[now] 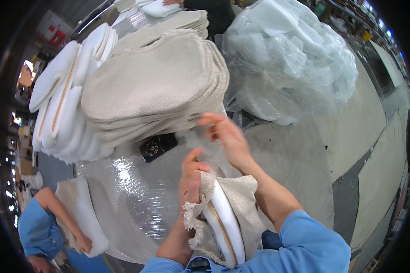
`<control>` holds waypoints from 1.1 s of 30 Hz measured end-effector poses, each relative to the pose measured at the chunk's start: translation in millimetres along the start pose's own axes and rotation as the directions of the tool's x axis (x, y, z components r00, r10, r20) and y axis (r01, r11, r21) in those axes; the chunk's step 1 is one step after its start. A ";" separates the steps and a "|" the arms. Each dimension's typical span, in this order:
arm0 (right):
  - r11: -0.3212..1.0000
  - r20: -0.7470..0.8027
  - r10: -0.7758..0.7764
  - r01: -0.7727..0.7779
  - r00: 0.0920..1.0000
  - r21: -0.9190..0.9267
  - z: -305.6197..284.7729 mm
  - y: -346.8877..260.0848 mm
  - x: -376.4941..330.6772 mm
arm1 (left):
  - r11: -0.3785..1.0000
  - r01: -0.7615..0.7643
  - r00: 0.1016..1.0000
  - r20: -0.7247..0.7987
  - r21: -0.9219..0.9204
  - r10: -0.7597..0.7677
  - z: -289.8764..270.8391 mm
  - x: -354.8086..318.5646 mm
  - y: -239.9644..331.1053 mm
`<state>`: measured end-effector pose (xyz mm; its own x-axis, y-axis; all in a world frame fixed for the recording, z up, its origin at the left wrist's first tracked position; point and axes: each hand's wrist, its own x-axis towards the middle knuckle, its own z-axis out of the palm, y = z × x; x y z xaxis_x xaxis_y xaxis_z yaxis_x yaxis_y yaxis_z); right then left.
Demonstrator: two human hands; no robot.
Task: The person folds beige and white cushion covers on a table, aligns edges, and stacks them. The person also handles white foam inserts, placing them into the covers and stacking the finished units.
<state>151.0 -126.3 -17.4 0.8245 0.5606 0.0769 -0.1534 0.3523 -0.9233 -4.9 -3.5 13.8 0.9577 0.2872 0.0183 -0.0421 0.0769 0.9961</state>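
Upright against my body stands a white foam cushion pad [225, 214] with a tan strip along its edge. A beige fabric cover [241, 195] with a frayed edge is partly around it, and the foam shows through the opening. My left hand [192, 179] is closed on the cover's top end. Just beyond it, my right hand [227, 139] is raised in the air, blurred, with its fingers apart and nothing visible in them. Past both hands lies a thick stack of beige fabric covers [155, 82] with rounded ends.
White foam pads [59, 104] are piled left of the stack. A small flat black object [158, 146] lies on the plastic-wrapped table [123, 195]. A large clear bag of white stuffing [291, 59] bulges at the far right. Another person [43, 223] handles a cushion at lower left; a second stands at the back.
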 end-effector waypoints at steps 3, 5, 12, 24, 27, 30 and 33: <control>0.997 0.020 0.022 -0.020 1.000 -0.079 26.0 23.1 1.2 | 0.997 -0.020 0.997 -0.073 0.069 0.025 17.2 -8.0 -13.0; 0.980 0.029 -0.060 0.065 0.998 -0.186 36.4 19.5 -5.4 | 1.000 0.002 0.987 -0.161 0.028 0.003 22.2 -15.2 -19.2; 0.918 0.083 -0.137 0.158 0.987 -0.364 45.3 -13.7 -38.7 | 0.934 0.049 0.964 -0.228 -0.355 -0.137 46.1 -17.4 -7.7; 0.866 -0.334 0.462 -0.499 0.822 -0.030 -45.1 51.5 -113.7 | 0.853 0.482 0.809 -0.271 -0.202 -0.521 -57.5 -4.2 2.2; 0.784 -0.156 0.549 -0.571 0.821 -0.243 -32.9 48.6 -183.1 | 0.753 0.555 0.780 -0.092 -0.354 -0.619 -108.2 -68.7 10.4; 0.716 -0.139 0.495 -0.493 0.858 -0.495 -21.2 40.1 -232.3 | 0.576 0.778 0.504 -0.296 -0.253 -0.811 -97.0 -138.2 20.8; 0.702 -0.095 0.608 -0.590 0.788 -0.400 -11.1 30.6 -251.7 | 0.640 0.765 0.563 -0.409 -0.071 -0.718 -62.8 -204.2 3.5</control>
<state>-55.2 -264.9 -69.2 0.6082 0.5848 -0.5368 -0.3763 -0.3831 -0.8436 -218.5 -2.0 8.2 0.4528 0.4971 -0.7402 0.6853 0.3370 0.6456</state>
